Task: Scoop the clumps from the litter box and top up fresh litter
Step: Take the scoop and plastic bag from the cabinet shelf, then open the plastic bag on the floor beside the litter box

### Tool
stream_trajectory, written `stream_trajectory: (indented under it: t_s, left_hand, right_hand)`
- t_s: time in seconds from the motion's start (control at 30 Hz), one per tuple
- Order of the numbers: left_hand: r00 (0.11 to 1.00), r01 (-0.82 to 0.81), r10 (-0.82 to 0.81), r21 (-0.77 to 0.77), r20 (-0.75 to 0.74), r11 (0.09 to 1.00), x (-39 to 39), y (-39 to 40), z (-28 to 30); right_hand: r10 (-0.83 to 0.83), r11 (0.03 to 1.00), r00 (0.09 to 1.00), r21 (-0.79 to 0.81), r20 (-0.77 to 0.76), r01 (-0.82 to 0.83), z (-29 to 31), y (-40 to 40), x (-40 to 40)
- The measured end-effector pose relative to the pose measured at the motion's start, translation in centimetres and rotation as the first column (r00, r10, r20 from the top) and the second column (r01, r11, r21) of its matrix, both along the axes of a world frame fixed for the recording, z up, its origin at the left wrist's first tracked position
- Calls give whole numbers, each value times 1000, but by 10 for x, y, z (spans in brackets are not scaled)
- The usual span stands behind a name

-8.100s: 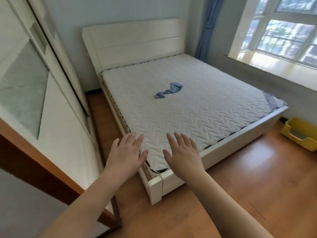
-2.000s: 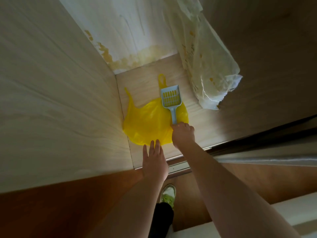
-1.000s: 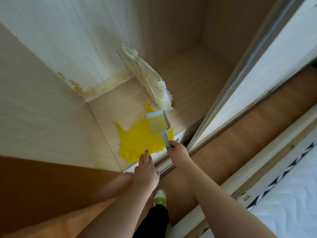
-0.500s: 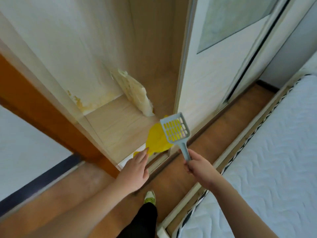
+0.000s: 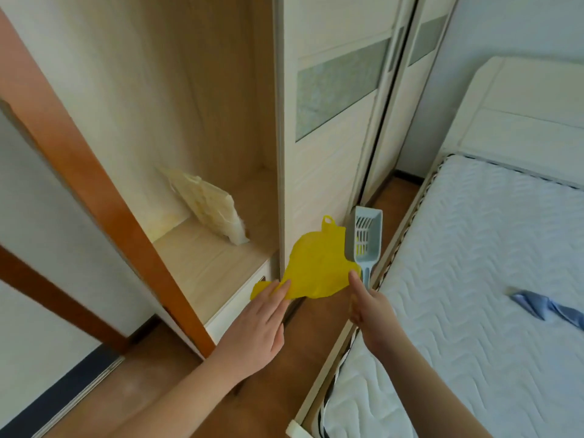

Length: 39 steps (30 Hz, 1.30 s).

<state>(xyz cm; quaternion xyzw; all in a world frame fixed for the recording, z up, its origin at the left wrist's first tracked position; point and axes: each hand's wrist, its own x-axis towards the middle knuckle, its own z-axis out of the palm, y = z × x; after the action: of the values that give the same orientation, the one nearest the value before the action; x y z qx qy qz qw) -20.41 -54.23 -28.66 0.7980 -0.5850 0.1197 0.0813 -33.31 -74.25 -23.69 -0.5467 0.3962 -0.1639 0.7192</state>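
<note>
The right hand holds the grey-blue litter scoop by its handle, slotted head up, just right of the open wardrobe. The left hand pinches a corner of the yellow plastic bag with nearly straight fingers; the bag hangs in the air between the hands, touching the scoop. A pale litter bag leans far inside on the wardrobe floor. A bed lies at right, a blue cloth on it.
</note>
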Motion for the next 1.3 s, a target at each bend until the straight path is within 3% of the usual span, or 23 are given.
stream_trajectory:
  t_s: [0.17,0.4,0.63,0.73,0.97,1.0,1.1,1.17,1.3]
  left_hand:
    - [980,194,-195,-16,-34,981,-8,14,8]
    - [878,440,-449,-90,-168,893,-32,94,-1]
    - [772,445,-553,-355,-314,822,-48,84,31]
    - [689,363,-515,-373,-509,854,-61,44,50]
    - [573,477,-313,-2,-757,879,-134,-39,63]
    - [525,525,-269,57,-808,849,-146,-49,59]
    - [256,672,-118,89,-960,735,-200,-65,41]
    - [162,717,-73,67,-984,694,-252,-58,46]
    - [203,731,-147,50,-968,681,-362,-45,50]
  right_hand:
    - [-179,984,984,-3,24,179,9,41,-4]
    - [-265,963,963,-30,55,267,17,100,-55]
    - [-286,957,957,-42,54,288,28,147,-139]
    - [-321,943,947,-81,35,322,31,162,-184]
    - [-424,897,906,-142,-4,419,29,195,-292]
    - [-446,885,895,-157,-15,439,30,201,-308]
    - [-511,849,855,-200,-83,488,26,219,-361]
    - [-570,814,813,-217,-120,539,24,234,-400]
    - [-707,698,699,-267,-109,664,16,272,-490]
